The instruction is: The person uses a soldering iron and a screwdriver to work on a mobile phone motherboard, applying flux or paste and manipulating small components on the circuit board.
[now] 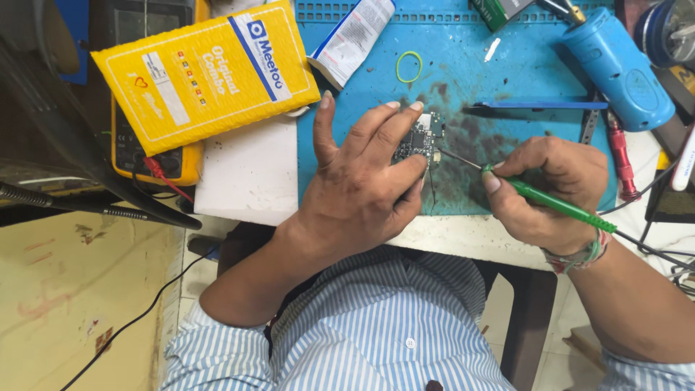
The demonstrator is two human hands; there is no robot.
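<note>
Left hand [362,185] lay over a small dark circuit board [421,140] on the blue work mat [463,65], near the middle of the counter and a little in from its near edge. Fingers were spread and pressing the board flat, not curled shut; thumb stuck out toward the yellow padded envelope [206,72].

Right hand [543,192] was closed in a pen grip round a green-handled soldering iron [557,204], its thin metal tip [455,156] reaching the board's right side. Whether the tip actually touched the board or sat just off it could not be told; the left fingers hid part of the joint.

Risks, as judged:
- Left fingertips sat just beside the tip. A small slip of the iron toward them would likely mean a burn.
- The board was held by finger pressure alone. If the hand eased, the board could skid on the stained mat and the tip could drag across neighbouring parts.
- The iron's cord [651,250] ran off the counter's right edge; a snag there could jerk the tip.
- A white tube [351,40] and a yellow rubber band [409,66] lay near the far edge, well apart from the tip, so little hazard.
- The blue cylindrical tool [615,69] at the far right corner sat clear of the hands.
</note>
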